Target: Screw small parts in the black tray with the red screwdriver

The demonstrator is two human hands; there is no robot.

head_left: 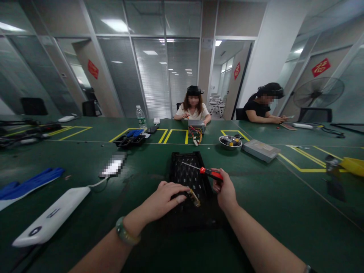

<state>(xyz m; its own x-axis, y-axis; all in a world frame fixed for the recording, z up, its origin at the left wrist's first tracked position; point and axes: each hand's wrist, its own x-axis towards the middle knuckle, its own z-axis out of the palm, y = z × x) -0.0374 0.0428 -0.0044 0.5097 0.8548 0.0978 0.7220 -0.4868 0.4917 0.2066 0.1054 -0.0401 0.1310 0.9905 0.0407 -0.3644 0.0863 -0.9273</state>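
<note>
The left hand (162,201), fingers spread, presses down beside a small gold-edged circuit board (193,198) on a black perforated plastic tray (184,172) on the green counter (270,227), seemingly to steady it, while the right hand (226,191) wraps a red-handled steel screwdriver (212,173) above the tray.

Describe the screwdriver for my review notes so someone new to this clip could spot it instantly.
On the green workbench, find the black tray nearest the camera. Above it, the right hand grips the screwdriver. Its red handle and thin steel shaft, held over the tray, set it apart.
</note>
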